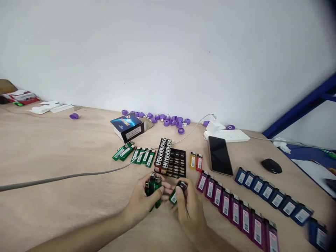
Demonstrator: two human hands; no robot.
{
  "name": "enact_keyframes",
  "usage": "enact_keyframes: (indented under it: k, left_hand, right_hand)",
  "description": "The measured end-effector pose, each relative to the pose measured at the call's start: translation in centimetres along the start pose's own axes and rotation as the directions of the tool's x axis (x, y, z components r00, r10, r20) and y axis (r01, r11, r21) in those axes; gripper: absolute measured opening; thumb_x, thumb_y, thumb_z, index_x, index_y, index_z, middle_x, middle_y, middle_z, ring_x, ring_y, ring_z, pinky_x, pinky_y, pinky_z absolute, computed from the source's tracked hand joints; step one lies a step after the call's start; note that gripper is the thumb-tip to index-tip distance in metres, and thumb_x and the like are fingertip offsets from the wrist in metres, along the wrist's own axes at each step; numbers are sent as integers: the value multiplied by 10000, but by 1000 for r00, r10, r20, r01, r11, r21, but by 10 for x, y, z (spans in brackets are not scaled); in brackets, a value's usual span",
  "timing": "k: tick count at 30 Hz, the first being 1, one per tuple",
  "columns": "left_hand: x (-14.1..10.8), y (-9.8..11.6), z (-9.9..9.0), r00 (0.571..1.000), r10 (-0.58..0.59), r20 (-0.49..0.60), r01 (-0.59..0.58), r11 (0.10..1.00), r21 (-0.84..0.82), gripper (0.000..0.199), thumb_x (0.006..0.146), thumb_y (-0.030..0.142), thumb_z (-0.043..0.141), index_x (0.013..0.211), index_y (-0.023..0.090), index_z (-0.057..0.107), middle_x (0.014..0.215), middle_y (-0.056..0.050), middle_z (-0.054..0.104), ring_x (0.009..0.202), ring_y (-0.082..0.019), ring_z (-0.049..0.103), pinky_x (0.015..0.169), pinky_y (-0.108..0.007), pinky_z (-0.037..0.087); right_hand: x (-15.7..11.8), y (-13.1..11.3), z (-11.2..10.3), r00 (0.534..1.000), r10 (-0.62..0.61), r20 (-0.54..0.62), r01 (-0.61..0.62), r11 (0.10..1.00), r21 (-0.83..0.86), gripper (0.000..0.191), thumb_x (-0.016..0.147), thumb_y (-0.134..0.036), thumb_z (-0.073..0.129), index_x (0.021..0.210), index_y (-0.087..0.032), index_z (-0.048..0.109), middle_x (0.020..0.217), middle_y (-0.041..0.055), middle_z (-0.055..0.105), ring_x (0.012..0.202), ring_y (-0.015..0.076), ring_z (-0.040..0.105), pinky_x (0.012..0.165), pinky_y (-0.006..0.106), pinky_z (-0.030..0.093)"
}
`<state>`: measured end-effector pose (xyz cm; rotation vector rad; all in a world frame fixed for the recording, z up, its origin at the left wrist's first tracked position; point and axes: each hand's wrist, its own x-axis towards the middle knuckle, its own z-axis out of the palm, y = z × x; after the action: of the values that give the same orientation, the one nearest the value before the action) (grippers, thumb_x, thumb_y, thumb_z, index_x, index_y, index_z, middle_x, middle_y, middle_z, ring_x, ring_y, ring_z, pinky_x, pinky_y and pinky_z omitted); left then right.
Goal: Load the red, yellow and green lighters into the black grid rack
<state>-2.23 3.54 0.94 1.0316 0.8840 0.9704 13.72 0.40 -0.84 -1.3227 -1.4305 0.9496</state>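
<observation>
We hold a small bunch of green lighters (151, 191) in our left hand (140, 203), the fingers (162, 190) curled closely around them, and a single green lighter (173, 197) in our right hand (190, 218), pinched narrowly between thumb and fingers. Both hands meet low near the middle of the desk (52, 147), just in front of a black plastic tray (180, 164). The bunch looks the likelier slip: loosely gathered lighters could fan out and drop if our grip eases, and with our hands this close, one could knock the other's load. The tray carries lighters packed in two rows (161, 155), which a stray knuckle could disturb. A grey cable (65, 177) crosses the desk behind our hands and runs over a row of green lighters (141, 156), where a wrist could snag it. To the right, a phone (219, 155), a row of purple lighters (225, 206) and a row of blue lighters (267, 191) crowd the space, with purple caps (162, 119) along the back edge.
</observation>
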Motion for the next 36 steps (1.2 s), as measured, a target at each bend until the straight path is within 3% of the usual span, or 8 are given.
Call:
enact_keyframes:
  k: [4,9,15,18,21,26,30,36]
  left_hand:
    - [0,7,-8,998,45,-54,-44,999,12,364,820,443,764,927,176,541,738,9,634,539,-99,562,537,-224,487]
    - [4,8,-13,1000,17,16,-19,993,121,373,844,486,714,806,201,477,441,112,417,336,-55,352,372,-168,314]
    - [0,8,-14,993,-37,109,6,962,274,373,807,467,717,741,212,454,480,109,391,320,-51,315,313,-167,252]
    - [0,8,-13,988,117,96,-145,921,363,283,826,390,672,732,198,486,550,72,454,411,-74,414,391,-182,337]
    - [3,8,-14,916,393,85,-376,764,525,130,819,270,660,802,173,575,695,14,568,609,-115,550,569,-210,448]
    - [13,3,-21,814,539,217,-537,556,635,394,820,151,620,1209,185,572,660,55,582,570,-113,561,603,-211,461]
    - [20,0,-25,865,413,284,-486,556,674,711,747,105,588,1434,224,449,799,32,688,621,-131,621,648,-227,503]
    - [21,1,-24,888,357,288,-450,558,697,776,722,111,555,1480,220,429,882,7,702,682,-144,649,670,-234,520]
  right_hand:
    - [5,4,2,989,103,-102,-78,973,218,310,1026,-573,344,1063,-269,393,725,-16,656,401,122,531,372,233,423]
    - [12,-6,-1,981,156,-114,-117,949,291,305,990,-566,478,1037,-279,386,693,-73,580,423,73,424,383,169,359]
    - [13,-5,-2,986,150,-71,-119,937,329,365,1007,-613,394,938,-255,415,531,-95,524,350,61,315,323,141,262]
    - [16,-2,-2,982,157,-104,-111,930,351,412,1008,-638,347,904,-250,435,448,-99,491,303,62,265,286,144,202]
    - [20,-4,-3,980,167,-108,-117,924,365,395,1020,-617,340,923,-250,452,477,-93,516,308,63,305,298,145,236]
    - [24,-2,0,961,-79,-266,138,968,209,252,1040,-492,403,1130,-262,456,889,31,711,669,151,674,567,261,542]
    - [24,7,-1,935,-219,-279,226,974,-8,197,1052,-362,411,1208,-258,473,1023,68,759,974,201,715,887,376,553]
    - [41,14,-8,948,-242,-209,233,970,-64,207,1006,-324,517,1192,-250,570,1200,90,738,1060,225,725,932,395,578]
